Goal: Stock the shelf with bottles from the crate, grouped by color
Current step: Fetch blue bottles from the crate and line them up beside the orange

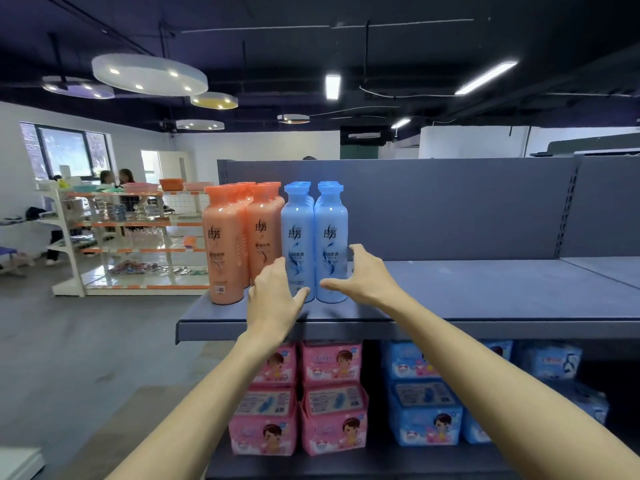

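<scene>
Several orange bottles [225, 244] stand in rows at the left end of the grey shelf [485, 292]. Right beside them stand rows of blue bottles [330, 244]. My left hand [275, 296] is spread in front of the left front blue bottle [297, 237], thumb near its base, holding nothing. My right hand [363, 275] is spread at the right side of the right front blue bottle, thumb pointing at its lower part. Whether either hand touches a bottle is unclear. The crate is out of view.
The shelf top stretches bare to the right of the blue bottles. Below it sit pink packs [298, 396] and blue packs [426, 403]. A white and orange rack [131, 237] with goods stands far left, with people behind it.
</scene>
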The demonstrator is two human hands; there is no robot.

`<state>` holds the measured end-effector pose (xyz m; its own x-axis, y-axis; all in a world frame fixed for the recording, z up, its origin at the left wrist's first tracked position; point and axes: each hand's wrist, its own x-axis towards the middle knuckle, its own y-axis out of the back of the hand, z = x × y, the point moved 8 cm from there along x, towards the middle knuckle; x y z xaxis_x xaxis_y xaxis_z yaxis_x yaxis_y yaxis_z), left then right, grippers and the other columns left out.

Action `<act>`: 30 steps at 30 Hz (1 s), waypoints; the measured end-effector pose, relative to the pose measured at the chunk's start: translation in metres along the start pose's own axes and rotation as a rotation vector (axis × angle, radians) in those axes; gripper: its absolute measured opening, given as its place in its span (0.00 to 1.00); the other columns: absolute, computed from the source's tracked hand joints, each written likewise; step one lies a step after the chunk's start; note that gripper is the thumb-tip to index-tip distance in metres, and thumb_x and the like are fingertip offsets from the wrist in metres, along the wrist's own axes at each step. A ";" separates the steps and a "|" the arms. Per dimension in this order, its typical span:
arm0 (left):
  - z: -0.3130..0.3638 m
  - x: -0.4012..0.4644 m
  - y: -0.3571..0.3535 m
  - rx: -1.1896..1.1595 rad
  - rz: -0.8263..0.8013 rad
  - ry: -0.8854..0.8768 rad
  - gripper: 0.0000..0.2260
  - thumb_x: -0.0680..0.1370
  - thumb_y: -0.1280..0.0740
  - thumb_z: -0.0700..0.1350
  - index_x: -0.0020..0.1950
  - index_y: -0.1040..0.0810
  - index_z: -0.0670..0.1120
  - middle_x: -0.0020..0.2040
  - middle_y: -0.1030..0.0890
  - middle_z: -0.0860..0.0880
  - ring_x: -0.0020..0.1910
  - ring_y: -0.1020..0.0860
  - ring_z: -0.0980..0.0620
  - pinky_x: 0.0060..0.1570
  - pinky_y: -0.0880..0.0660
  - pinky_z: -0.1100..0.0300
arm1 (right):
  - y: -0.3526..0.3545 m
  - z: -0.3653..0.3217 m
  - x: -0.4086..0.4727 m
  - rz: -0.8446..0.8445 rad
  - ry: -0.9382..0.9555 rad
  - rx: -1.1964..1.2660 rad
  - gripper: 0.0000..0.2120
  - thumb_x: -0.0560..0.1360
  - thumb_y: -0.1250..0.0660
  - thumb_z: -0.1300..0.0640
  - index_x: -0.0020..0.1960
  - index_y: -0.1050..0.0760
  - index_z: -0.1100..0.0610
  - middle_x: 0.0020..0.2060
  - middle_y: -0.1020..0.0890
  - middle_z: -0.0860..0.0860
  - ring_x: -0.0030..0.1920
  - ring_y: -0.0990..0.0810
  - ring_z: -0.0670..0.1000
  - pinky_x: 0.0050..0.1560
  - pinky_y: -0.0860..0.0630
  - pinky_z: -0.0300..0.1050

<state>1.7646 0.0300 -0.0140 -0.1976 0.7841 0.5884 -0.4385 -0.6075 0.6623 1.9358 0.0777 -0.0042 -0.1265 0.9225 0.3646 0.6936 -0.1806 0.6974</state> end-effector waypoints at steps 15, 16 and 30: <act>0.077 -0.091 -0.014 0.091 -0.032 -0.304 0.24 0.76 0.30 0.51 0.70 0.28 0.46 0.63 0.23 0.47 0.56 0.21 0.41 0.47 0.23 0.47 | 0.028 0.043 -0.115 0.129 0.350 -0.499 0.31 0.77 0.32 0.45 0.75 0.36 0.55 0.64 0.25 0.52 0.59 0.23 0.57 0.52 0.23 0.52; 0.081 -0.101 -0.023 0.097 -0.035 -0.333 0.24 0.75 0.29 0.51 0.69 0.27 0.46 0.63 0.22 0.46 0.54 0.20 0.41 0.45 0.22 0.47 | 0.027 0.054 -0.129 0.147 0.391 -0.493 0.30 0.75 0.31 0.46 0.73 0.33 0.55 0.61 0.24 0.52 0.56 0.22 0.57 0.49 0.22 0.51; 0.009 -0.336 -0.294 0.135 -0.723 -0.220 0.23 0.76 0.30 0.48 0.69 0.27 0.44 0.63 0.23 0.43 0.51 0.19 0.39 0.41 0.22 0.48 | -0.117 0.382 -0.310 -0.319 -0.329 -0.340 0.29 0.73 0.29 0.44 0.71 0.32 0.50 0.61 0.24 0.53 0.59 0.23 0.56 0.54 0.23 0.54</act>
<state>1.9682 -0.0561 -0.4020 0.2831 0.9574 0.0565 -0.2789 0.0258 0.9600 2.1645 -0.0570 -0.4343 -0.0264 0.9972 -0.0699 0.3830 0.0747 0.9207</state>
